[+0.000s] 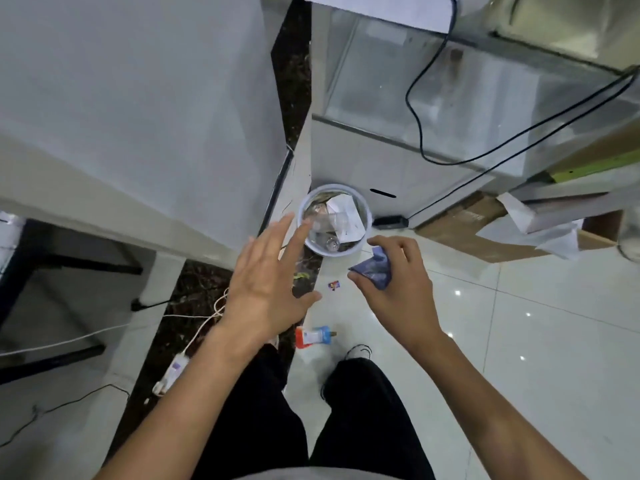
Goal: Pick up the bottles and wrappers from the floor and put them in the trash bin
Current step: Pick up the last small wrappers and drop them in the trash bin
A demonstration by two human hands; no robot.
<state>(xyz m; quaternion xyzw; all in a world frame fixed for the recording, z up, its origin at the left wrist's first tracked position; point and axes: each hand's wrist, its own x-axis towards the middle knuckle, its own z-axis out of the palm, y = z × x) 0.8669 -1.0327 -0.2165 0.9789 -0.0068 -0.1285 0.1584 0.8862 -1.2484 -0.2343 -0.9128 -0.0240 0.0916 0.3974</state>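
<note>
The right hand [398, 275] pinches a crumpled blue wrapper [375, 270] near the trash bin [367, 216], while the left hand [268, 275] hovers, its grip spread and empty.

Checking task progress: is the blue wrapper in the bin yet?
Out. The right hand pinches the blue wrapper, which sits outside the rim of the trash bin.

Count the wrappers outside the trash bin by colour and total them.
Blue wrapper, held by right hand: 1
Small red-and-blue wrapper, floor: 1
Orange-white-blue wrapper, floor: 1
Total: 3; a greenish scrap is too blurred to class.
</note>
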